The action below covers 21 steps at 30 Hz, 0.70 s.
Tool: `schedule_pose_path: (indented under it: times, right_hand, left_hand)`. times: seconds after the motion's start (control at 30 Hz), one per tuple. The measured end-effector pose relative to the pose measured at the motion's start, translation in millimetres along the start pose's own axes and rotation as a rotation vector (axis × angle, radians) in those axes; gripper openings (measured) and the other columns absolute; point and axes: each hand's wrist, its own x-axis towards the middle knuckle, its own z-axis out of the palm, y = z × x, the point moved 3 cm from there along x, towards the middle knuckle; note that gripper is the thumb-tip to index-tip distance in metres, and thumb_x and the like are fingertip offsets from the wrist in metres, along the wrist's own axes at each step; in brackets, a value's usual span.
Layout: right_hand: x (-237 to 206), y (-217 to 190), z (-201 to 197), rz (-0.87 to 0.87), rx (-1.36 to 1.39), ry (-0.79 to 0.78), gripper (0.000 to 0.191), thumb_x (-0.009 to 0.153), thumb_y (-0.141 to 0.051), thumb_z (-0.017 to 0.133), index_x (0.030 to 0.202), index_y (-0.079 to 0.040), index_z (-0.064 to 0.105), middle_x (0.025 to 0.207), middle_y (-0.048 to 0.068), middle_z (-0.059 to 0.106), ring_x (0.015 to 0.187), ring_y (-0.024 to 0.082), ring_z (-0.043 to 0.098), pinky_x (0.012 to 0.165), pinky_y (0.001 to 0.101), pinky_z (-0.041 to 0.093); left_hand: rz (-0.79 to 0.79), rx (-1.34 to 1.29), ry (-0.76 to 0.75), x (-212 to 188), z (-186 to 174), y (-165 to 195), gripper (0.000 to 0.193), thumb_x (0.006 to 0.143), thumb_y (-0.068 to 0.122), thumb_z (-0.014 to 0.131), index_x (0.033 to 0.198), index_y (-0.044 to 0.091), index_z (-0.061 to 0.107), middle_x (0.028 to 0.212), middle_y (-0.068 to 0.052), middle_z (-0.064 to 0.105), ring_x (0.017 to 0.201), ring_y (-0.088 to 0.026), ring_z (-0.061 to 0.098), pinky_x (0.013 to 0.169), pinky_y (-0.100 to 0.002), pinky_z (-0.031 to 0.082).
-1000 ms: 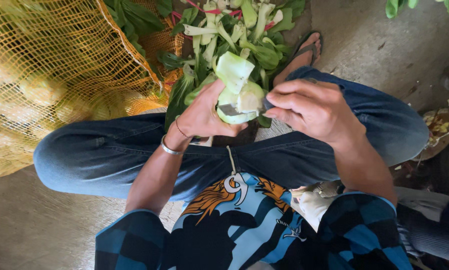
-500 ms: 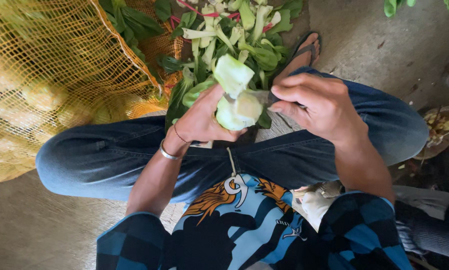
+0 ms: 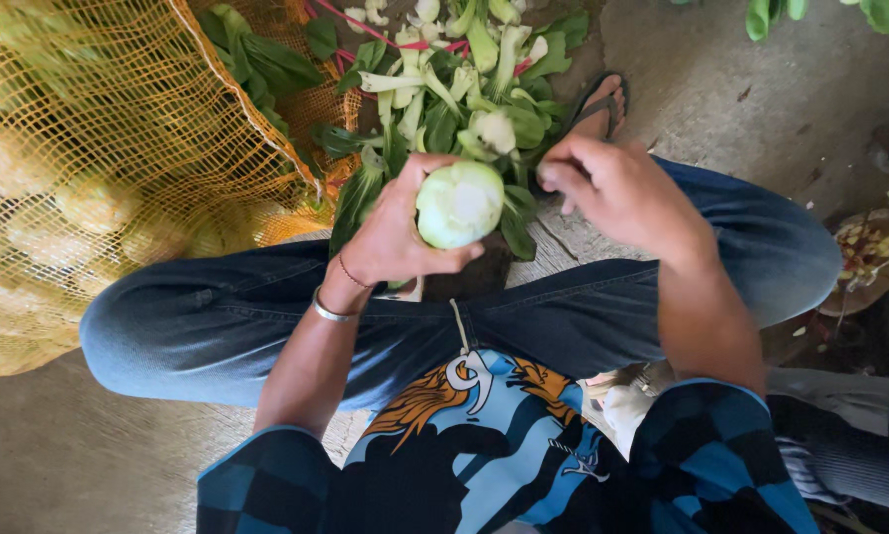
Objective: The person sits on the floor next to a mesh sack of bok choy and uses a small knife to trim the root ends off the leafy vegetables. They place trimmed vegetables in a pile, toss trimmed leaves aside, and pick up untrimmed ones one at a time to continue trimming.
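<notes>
The left hand (image 3: 395, 232) had its fingers curled round a pale green round vegetable (image 3: 460, 203), holding it above the crossed legs. The right hand (image 3: 617, 188) sat just beside it, fingers bunched shut; whether they held anything I could not tell. Beyond lay a heap of cut leaves (image 3: 444, 89) and a yellow net sack (image 3: 98, 148).

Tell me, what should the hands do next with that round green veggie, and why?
Probably turn the round green vegetable in the left hand to check for leftover stalks. It looks trimmed smooth on the side facing up, cut leaves lie piled beyond it, and the right hand sits just beside it.
</notes>
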Motion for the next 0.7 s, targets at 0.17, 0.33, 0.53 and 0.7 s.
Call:
schedule_pose_path:
  times: [0.17,0.33,0.53,0.7]
  right_hand:
    - [-4.9,-18.3,8.5,-0.136,-0.338,0.072,0.025,0.098,-0.022,0.072,0.105,0.001,0.064,0.091,0.02,0.071,0.078,0.039,0.071,0.068,0.046,0.054]
    - [1.6,-26.3,-3.5,-0.173,-0.264,-0.071,0.028,0.091,-0.023,0.076,0.102,0.0,0.065,0.092,0.02,0.07,0.081,0.039,0.069,0.068,0.047,0.053]
    - [-2.7,-32.0,-28.5,-0.195,-0.356,-0.09,0.028,0.087,-0.025,0.076,0.105,-0.007,0.067,0.092,0.014,0.069,0.084,0.038,0.068,0.069,0.0477,0.053]
    - [-7.8,-40.7,-28.7,-0.092,-0.561,-0.085,0.023,0.087,-0.029,0.075,0.102,-0.013,0.068,0.092,0.009,0.068,0.081,0.037,0.068,0.063,0.0482,0.053]
  left_hand:
    - [0.144,0.378,0.065,10.7,-9.7,2.5,0.088,0.069,0.022,0.095,0.139,0.004,0.046,0.135,-0.017,0.055,0.125,-0.036,0.058,0.105,-0.044,0.047]
    - [0.212,0.673,0.112,20.9,-15.8,5.6,0.097,0.061,0.021,0.094,0.143,0.004,0.045,0.136,-0.016,0.052,0.124,-0.036,0.053,0.101,-0.046,0.041]
    - [0.313,0.913,0.144,28.3,-13.9,1.6,0.078,0.072,0.015,0.085,0.143,0.011,0.053,0.134,-0.008,0.053,0.122,-0.029,0.051,0.109,-0.044,0.04]
    - [0.55,0.971,0.199,32.3,2.5,-4.3,0.056,0.088,0.013,0.073,0.14,0.03,0.059,0.128,-0.004,0.051,0.123,-0.025,0.053,0.117,-0.043,0.042]
